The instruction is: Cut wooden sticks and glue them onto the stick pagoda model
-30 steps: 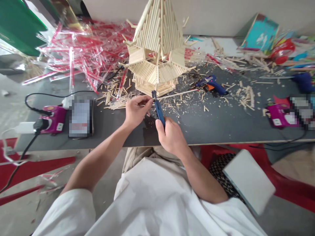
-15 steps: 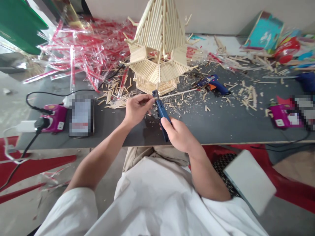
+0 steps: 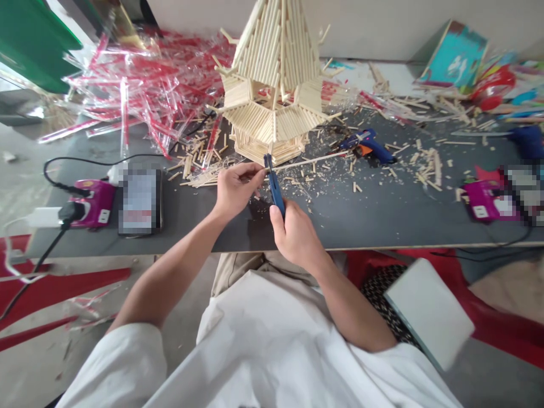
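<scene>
Between the fingertips of my left hand (image 3: 238, 187) is one end of a thin wooden stick (image 3: 313, 161). The rest of the stick reaches out to the right over the table, and its far end has a reddish tip. My right hand (image 3: 297, 229) is wrapped around blue-handled pliers (image 3: 275, 187), whose dark jaws point away from me and meet the stick close to my left fingertips. Whether the jaws have bitten through the stick is too small to tell. Just behind both hands stands a pagoda-like model (image 3: 274, 122) built of wooden sticks.
A blue glue gun (image 3: 369, 146) lies to the right among cut stick pieces. Red-and-clear plastic wrappers (image 3: 140, 85) are heaped at the back left. Left of my arm are a phone (image 3: 140, 201) and a purple power socket (image 3: 94, 203); a similar purple socket (image 3: 491, 201) sits far right.
My right hand has turned and shifted slightly left, and the pliers' handles have been squeezed together. My left hand stays in place with the stick.
</scene>
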Motion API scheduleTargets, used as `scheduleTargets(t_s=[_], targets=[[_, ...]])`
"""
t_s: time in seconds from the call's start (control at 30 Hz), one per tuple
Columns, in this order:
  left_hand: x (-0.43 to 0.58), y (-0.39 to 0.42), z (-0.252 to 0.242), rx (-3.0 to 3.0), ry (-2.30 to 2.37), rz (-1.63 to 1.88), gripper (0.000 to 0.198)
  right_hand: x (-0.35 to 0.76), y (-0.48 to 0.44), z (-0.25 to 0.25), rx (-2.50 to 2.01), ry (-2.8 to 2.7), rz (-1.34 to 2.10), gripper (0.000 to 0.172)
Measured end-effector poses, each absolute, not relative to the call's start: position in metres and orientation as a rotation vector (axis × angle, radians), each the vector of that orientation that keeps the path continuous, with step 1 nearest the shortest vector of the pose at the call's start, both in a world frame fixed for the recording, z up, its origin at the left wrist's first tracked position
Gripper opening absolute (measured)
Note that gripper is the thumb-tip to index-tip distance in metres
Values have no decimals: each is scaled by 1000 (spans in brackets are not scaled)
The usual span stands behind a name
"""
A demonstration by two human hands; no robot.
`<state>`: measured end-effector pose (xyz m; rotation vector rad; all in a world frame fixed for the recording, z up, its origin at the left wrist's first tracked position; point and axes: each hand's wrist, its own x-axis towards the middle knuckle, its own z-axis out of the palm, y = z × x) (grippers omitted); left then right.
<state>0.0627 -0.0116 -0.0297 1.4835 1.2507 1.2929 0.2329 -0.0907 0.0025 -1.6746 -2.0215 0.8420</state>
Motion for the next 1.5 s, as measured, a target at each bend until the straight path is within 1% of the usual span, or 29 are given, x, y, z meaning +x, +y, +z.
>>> scheduleTargets(t_s=[0.13, 0.27, 0.5, 0.6, 0.67, 0.8, 0.9, 1.03, 1.17, 1.27, 1.37, 1.5], targets=[[62, -12, -29, 1479, 1229, 1296, 26, 233, -91, 2, -1680, -2026, 836, 42], [60, -11, -29, 1487, 1214, 1282, 28, 226, -92, -4, -1698, -2040, 741, 38], [60, -13, -23, 1492, 1195, 1262, 30, 226, -98, -1, -1880, -2087, 666, 35], [54, -16, -21, 1535, 1240, 1217, 26, 243, -107, 3, -1872, -2102, 652, 34], [49, -17, -21, 1659, 1282, 1148, 21, 260, -114, 3, -1862, -2082, 626, 35], [38, -18, -22, 2067, 1294, 963, 9, 309, -128, -1, -1927, -1995, 526, 43], [32, -16, -21, 2222, 1257, 833, 10, 346, -135, -2, -2049, -1915, 361, 46], [27, -13, -20, 2228, 1279, 737, 11, 385, -136, -6, -2236, -1833, 88, 52], [26, -10, -19, 2247, 1269, 716, 11, 416, -128, -18, -2297, -1798, -134, 60], [25, -9, -20, 2249, 1258, 717, 13, 439, -121, -31, -2324, -1804, -250, 70], [25, -8, -21, 2230, 1265, 740, 14, 460, -116, -44, -2389, -1770, -299, 80], [26, -8, -22, 2194, 1241, 837, 15, 479, -109, -52, -2428, -1810, -283, 86]])
